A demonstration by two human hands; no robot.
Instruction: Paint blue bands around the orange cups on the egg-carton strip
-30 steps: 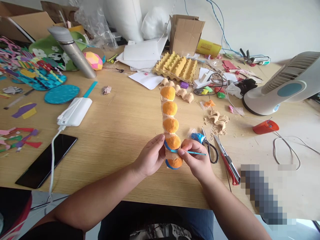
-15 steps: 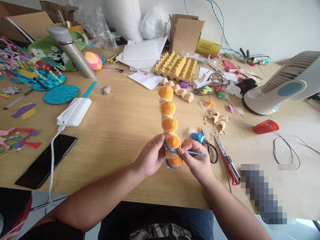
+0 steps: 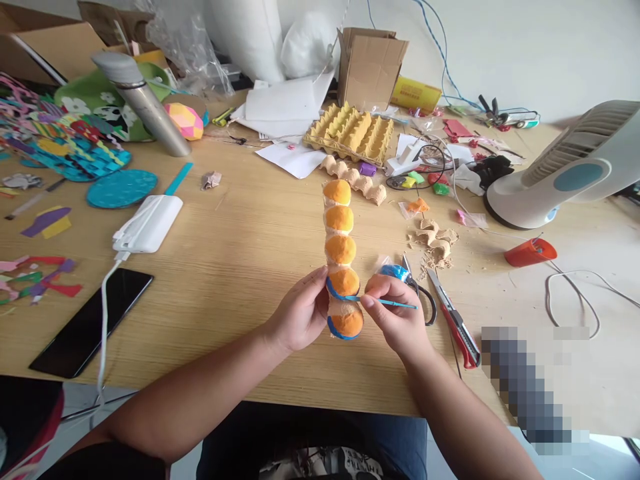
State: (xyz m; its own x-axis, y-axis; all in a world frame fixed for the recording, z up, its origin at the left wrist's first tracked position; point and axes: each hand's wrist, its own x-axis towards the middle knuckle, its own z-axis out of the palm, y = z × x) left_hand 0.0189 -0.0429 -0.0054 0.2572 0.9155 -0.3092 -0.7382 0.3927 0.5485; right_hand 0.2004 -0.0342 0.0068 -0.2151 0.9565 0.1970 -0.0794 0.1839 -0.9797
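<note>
My left hand grips a strip of egg carton by its left edge, near the end closest to me. Orange clay covers the strip's several bumps, and blue clay edges the two nearest ones. Pinched in my right hand is a thin blue modelling tool. Its tip lies against the blue edge of the second-nearest bump. Just beyond my right hand are a packet of blue clay and scissors, partly hidden by the hand. A red utility knife lies to their right.
A yellow egg tray and another bare carton strip lie farther back. To the right stand a white fan and an orange cup. On the left are a phone, a power bank and a steel flask.
The far end of the carton strip has swung slightly right and lower in view. My right hand has shifted a little right with the tool, still at the same bump.
</note>
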